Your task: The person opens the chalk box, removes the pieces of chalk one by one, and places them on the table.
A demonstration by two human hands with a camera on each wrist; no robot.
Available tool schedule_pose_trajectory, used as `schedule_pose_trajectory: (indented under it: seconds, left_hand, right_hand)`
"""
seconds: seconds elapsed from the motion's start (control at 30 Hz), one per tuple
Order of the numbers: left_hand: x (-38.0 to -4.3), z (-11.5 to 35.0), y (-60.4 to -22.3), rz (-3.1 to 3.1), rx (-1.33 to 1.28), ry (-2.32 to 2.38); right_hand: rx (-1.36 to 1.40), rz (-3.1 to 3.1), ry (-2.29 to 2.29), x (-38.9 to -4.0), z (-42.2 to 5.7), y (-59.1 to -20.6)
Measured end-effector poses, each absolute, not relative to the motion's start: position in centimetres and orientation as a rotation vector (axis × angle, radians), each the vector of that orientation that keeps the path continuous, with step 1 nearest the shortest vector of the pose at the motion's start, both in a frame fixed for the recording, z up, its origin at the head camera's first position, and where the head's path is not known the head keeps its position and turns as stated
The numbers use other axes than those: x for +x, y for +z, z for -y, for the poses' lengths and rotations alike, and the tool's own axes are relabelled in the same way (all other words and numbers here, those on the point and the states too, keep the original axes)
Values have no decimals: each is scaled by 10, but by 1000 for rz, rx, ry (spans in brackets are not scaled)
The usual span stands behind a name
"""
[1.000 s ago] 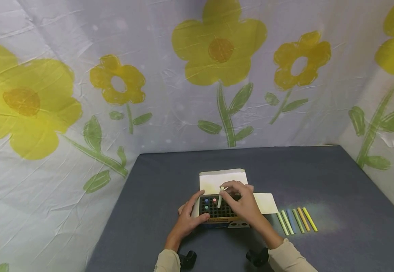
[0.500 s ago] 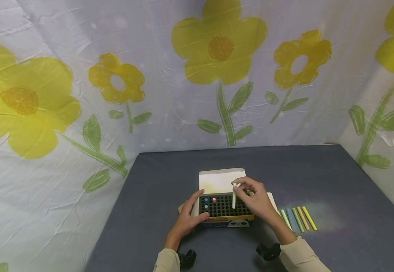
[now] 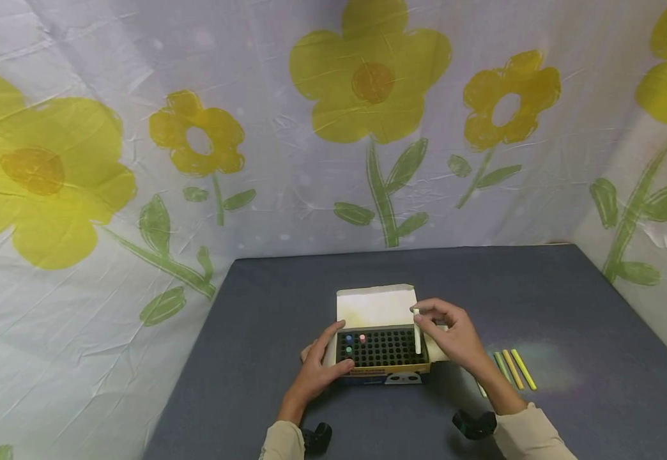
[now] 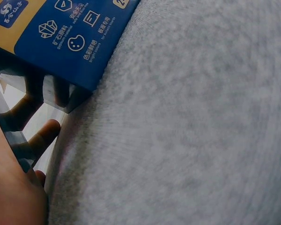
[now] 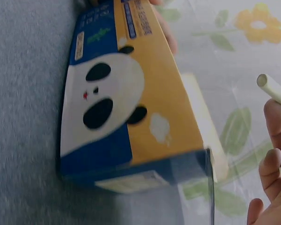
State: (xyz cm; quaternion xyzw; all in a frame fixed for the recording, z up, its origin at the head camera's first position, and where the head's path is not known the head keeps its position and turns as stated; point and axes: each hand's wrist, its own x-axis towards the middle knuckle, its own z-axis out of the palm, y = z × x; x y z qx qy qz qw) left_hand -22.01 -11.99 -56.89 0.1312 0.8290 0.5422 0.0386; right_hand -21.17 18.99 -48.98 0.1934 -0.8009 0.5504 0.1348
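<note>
An open chalk box (image 3: 384, 370) with a black holder full of round holes (image 3: 388, 348) lies on the table. A blue, a pink and a green chalk end show in the holes at its left end. My left hand (image 3: 313, 377) grips that end, thumb at the front edge and fingers behind; the left wrist view shows the box's blue side. Between thumb and fingers, my right hand (image 3: 454, 332) pinches a white chalk stick (image 3: 416, 332). It stands nearly upright, its lower end over the holder's right end. In the right wrist view, the stick points beyond the panda-printed box (image 5: 126, 84).
Behind the box stands its white lid flap (image 3: 374, 308), and a side flap (image 3: 438, 348) sticks out right. Green, orange and yellow chalk sticks (image 3: 523, 369) lie to the right; my right forearm partly covers others. A flower-printed cloth (image 3: 287, 191) hangs behind the table.
My right hand has carried the white chalk stick rightward, from over the holder's middle to its right end. My left hand has stayed on the box.
</note>
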Motion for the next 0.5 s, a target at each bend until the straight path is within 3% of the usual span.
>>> schedule_pose_trajectory:
  seconds: [0.5]
  left_hand:
    - [-221, 121, -571, -2526, 418, 1670]
  right_hand:
    - [495, 2469, 1565, -203, -233, -491]
